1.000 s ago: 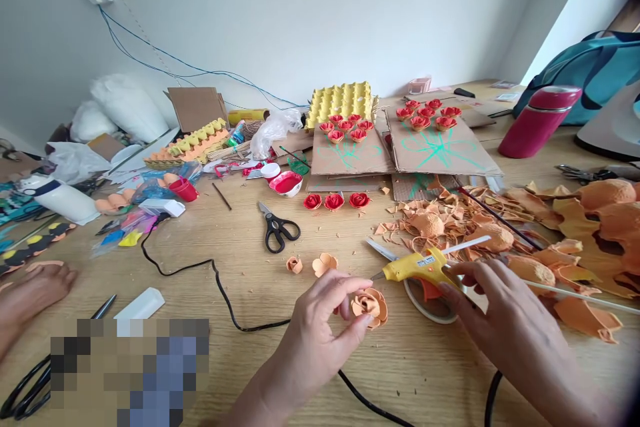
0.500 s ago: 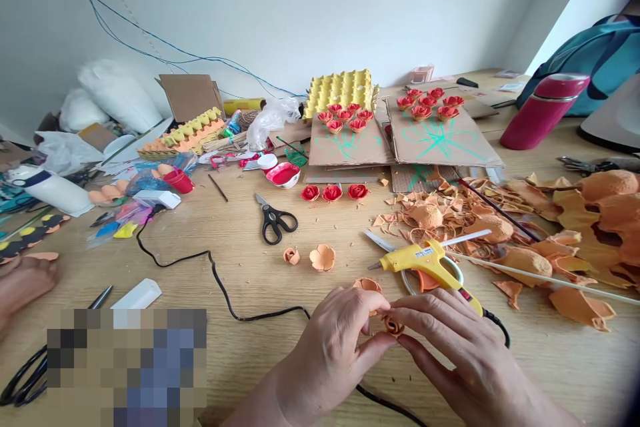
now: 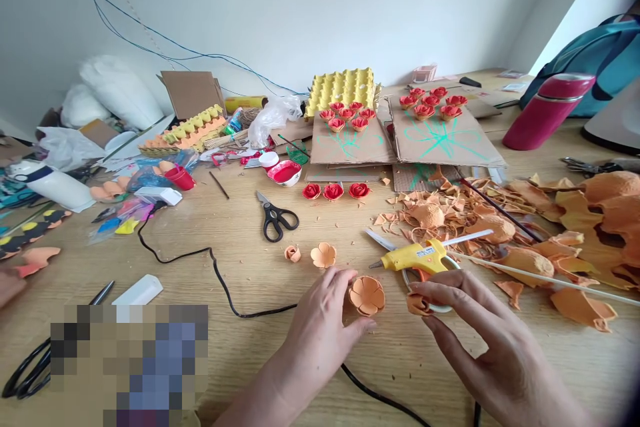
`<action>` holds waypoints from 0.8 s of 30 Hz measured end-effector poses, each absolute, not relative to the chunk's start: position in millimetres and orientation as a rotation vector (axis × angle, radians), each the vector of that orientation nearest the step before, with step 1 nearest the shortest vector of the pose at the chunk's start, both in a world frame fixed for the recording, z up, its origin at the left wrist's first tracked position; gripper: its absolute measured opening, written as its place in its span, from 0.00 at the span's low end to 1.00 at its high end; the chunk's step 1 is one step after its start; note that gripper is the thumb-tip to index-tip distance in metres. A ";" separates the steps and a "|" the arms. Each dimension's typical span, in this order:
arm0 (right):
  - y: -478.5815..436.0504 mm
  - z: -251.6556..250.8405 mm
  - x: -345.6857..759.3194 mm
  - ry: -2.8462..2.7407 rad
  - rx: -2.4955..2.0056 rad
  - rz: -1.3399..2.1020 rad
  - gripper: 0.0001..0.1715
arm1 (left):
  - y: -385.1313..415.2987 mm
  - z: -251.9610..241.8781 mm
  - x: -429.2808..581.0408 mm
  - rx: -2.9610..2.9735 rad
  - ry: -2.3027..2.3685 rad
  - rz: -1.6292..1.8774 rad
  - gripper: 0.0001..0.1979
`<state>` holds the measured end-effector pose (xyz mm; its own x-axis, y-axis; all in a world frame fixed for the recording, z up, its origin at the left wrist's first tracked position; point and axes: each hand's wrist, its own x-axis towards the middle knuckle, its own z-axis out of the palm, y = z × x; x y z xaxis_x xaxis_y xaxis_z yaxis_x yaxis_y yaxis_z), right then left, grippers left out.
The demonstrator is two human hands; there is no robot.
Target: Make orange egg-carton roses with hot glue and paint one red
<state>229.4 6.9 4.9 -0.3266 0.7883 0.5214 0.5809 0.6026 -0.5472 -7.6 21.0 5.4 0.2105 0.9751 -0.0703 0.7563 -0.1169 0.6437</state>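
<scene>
An orange rolled egg-carton rosebud (image 3: pixel 419 304) is pinched between the thumb and fingers of my right hand (image 3: pixel 480 340), just in front of the glue gun. My left hand (image 3: pixel 325 327) has its thumb and fingers apart around an orange petal cup (image 3: pixel 367 295) that stands on the table; whether they touch it I cannot tell. Beyond my left hand lie a second petal cup (image 3: pixel 323 255) and a small rosebud (image 3: pixel 293 253). The yellow glue gun (image 3: pixel 415 256) rests over white-handled scissors (image 3: pixel 383 239), its nozzle pointing left.
Black scissors (image 3: pixel 276 217) and several red roses (image 3: pixel 333 191) lie farther back. Cardboard boards (image 3: pixel 440 137) carry more roses. Orange carton scraps (image 3: pixel 450 213) spread to the right. A black cable (image 3: pixel 220 287) crosses the table. Another person's hand (image 3: pixel 10 287) is at the left edge.
My hands have moved apart. The right one has carried the rosebud right, towards the glue gun; the left has opened beside the petal cup. The other person's hand has shifted left.
</scene>
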 end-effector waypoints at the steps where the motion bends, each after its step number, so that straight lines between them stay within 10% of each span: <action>1: 6.1 4.9 228.4 -2.047 -1.076 0.336 0.17 | 19.4 3.2 -5.5 1.931 1.578 0.522 0.25; 24: 4.7 -4.8 217.4 -2.326 -0.973 0.402 0.10 | -0.6 1.5 12.3 1.918 1.304 0.582 0.26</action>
<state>217.4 4.7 -4.8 -0.5659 0.7232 0.3959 0.5484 0.6888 -0.4742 12.3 -0.6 1.5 0.3825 0.9233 -0.0341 0.5913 -0.2162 0.7769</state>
